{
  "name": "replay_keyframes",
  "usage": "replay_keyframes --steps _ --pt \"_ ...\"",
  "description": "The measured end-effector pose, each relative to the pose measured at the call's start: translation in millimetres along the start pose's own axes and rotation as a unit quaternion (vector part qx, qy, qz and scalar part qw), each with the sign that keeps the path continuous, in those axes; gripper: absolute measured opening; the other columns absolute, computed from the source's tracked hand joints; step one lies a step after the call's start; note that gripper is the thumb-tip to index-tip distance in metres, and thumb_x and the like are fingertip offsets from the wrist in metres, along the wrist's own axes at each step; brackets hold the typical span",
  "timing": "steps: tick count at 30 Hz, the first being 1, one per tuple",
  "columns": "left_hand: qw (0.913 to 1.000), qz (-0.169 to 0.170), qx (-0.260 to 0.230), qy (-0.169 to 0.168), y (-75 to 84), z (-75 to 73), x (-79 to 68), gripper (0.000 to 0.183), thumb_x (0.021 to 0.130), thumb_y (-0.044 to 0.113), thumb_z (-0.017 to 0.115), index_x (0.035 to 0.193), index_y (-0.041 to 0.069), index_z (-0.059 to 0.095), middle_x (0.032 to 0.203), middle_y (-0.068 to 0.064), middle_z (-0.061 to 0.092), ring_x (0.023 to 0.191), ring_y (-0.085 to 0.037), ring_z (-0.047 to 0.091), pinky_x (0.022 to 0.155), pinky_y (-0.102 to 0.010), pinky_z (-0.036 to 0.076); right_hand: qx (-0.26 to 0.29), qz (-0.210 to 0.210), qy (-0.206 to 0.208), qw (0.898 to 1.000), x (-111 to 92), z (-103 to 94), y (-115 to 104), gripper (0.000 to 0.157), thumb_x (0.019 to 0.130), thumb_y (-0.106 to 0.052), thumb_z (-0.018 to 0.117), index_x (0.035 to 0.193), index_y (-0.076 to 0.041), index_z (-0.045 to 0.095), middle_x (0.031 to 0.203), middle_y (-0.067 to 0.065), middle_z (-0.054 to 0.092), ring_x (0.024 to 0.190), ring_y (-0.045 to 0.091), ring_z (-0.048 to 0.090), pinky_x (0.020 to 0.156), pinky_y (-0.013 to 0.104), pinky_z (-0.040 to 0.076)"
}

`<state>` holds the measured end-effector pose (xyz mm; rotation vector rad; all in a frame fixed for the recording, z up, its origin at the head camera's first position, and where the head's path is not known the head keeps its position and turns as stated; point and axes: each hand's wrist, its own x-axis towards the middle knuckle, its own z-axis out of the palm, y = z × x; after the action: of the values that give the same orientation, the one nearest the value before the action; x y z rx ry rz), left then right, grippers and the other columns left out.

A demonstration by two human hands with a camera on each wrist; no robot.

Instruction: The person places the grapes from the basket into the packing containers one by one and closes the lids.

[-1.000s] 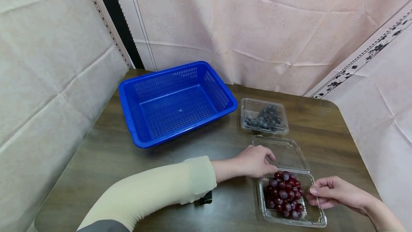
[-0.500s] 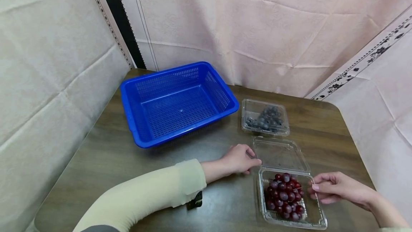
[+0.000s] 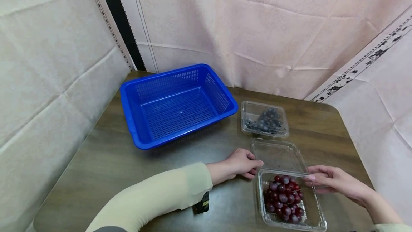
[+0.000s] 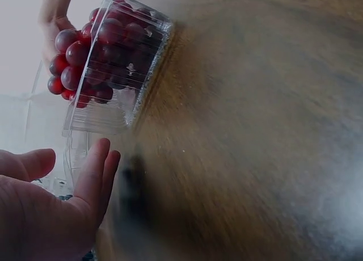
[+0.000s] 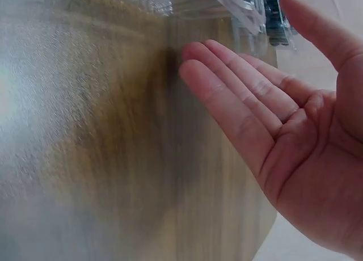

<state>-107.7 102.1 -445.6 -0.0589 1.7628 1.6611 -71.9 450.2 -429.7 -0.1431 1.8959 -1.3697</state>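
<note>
A clear plastic clamshell box (image 3: 313,203) lies with its lid folded back at the front right of the table. Inside sits a bunch of red grapes (image 3: 283,198), also in the left wrist view as grapes (image 4: 113,42) behind the clear wall. By the box's left side, near the hinge, is my left hand (image 3: 243,163), thumb and fingers apart with nothing between them in the left wrist view. My right hand (image 3: 334,182) is at the right rear corner, its fingertips overlapping the rim. In the right wrist view its fingers (image 5: 244,110) are nearly straight. The lid (image 3: 280,155) lies flat behind the box.
Behind the lid stands a second clear box (image 3: 246,112), closed, with dark blue berries (image 3: 268,117). A blue perforated basket (image 3: 178,131) stands at the back left of the wooden table (image 3: 106,174). Pale cloth (image 3: 273,28) hangs around the back and sides.
My left hand has withdrawn leftward from over the box's rear left corner to beside it. My right hand has shifted slightly backward along the right rim toward the hinge.
</note>
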Motion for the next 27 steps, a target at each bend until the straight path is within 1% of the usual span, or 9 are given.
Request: replay_keyframes --steps 5,8,10,12,14,17,21,25,27 --pt "0.9996 -0.005 -0.027 0.005 1.3 4.6 6.0 0.035 0.087 0.012 0.071 0.117 -0.002 0.058 0.085 -0.012 0.067 0.073 -0.023 0.069 0.065 -0.036 0.060 -0.007 0.004 0.014 1.000 4.3 4.9 3.1 0.059 0.104 -0.014 0.041 0.145 0.016 0.012 0.131 0.023 0.056 0.115 0.020 0.061 0.090 0.042 0.054" --pt "0.9992 -0.003 -0.039 0.004 1.9 6.7 8.8 0.039 0.087 0.009 0.070 0.122 -0.003 0.056 0.086 -0.012 0.066 0.073 -0.023 0.069 0.066 -0.037 0.060 -0.008 0.005 0.018 1.000 4.4 7.2 5.0 0.060 0.103 -0.014 0.043 0.146 0.014 0.011 0.130 0.024 0.057 0.115 0.022 0.061 0.090 0.042 0.054" --pt "0.9990 0.000 -0.044 0.005 2.4 7.6 10.3 0.040 0.087 0.007 0.070 0.124 -0.003 0.055 0.087 -0.011 0.065 0.073 -0.023 0.069 0.067 -0.038 0.060 0.003 0.002 0.008 1.000 3.5 7.3 7.8 0.057 0.103 -0.012 0.043 0.146 0.013 0.014 0.129 0.024 0.057 0.115 0.025 0.061 0.090 0.041 0.054" --pt "0.9986 0.003 -0.053 0.006 2.5 8.5 11.8 0.040 0.087 0.005 0.069 0.123 -0.003 0.055 0.088 -0.011 0.065 0.072 -0.023 0.069 0.067 -0.038 0.060 0.020 -0.004 -0.011 1.000 2.4 7.3 10.7 0.051 0.103 -0.009 0.042 0.144 0.013 0.020 0.128 0.024 0.059 0.115 0.027 0.061 0.090 0.042 0.054" --pt "0.9983 0.002 -0.058 0.009 2.4 9.3 12.7 0.035 0.087 0.003 0.068 0.119 -0.002 0.056 0.087 -0.011 0.065 0.070 -0.022 0.069 0.066 -0.039 0.060 0.046 -0.007 -0.037 0.998 2.3 6.6 14.1 0.044 0.103 -0.007 0.039 0.140 0.014 0.026 0.127 0.022 0.060 0.115 0.029 0.061 0.090 0.043 0.053" --pt "0.9980 0.002 -0.062 0.014 1.7 10.8 12.7 0.029 0.086 0.000 0.067 0.113 0.000 0.056 0.086 -0.013 0.068 0.066 -0.021 0.069 0.063 -0.038 0.060 0.069 -0.005 -0.062 0.996 2.4 6.7 16.1 0.037 0.104 -0.006 0.037 0.134 0.015 0.034 0.127 0.017 0.062 0.116 0.029 0.060 0.091 0.045 0.053" --pt "0.9982 0.010 -0.057 0.016 1.1 13.1 7.9 0.028 0.086 -0.002 0.067 0.110 0.001 0.055 0.083 -0.013 0.067 0.064 -0.021 0.068 0.062 -0.038 0.060 0.079 0.005 -0.072 0.994 1.5 6.4 16.9 0.038 0.105 -0.007 0.035 0.136 0.014 0.037 0.129 0.011 0.062 0.117 0.028 0.060 0.091 0.044 0.053" --pt "0.9979 0.019 -0.061 0.008 -1.7 17.1 1.4 0.027 0.085 -0.004 0.066 0.108 0.001 0.054 0.081 -0.016 0.066 0.063 -0.022 0.068 0.061 -0.037 0.060 0.093 0.016 -0.077 0.992 -2.3 6.3 17.7 0.038 0.105 -0.007 0.034 0.138 0.009 0.040 0.129 0.010 0.062 0.116 0.028 0.060 0.088 0.047 0.054" --pt "0.9977 0.020 -0.065 0.004 -3.6 19.3 -1.5 0.025 0.084 -0.005 0.066 0.106 0.001 0.054 0.081 -0.017 0.066 0.063 -0.022 0.068 0.060 -0.037 0.060 0.098 0.017 -0.080 0.992 -4.3 6.2 17.8 0.037 0.105 -0.007 0.035 0.137 0.009 0.041 0.128 0.010 0.062 0.116 0.028 0.060 0.086 0.048 0.054"
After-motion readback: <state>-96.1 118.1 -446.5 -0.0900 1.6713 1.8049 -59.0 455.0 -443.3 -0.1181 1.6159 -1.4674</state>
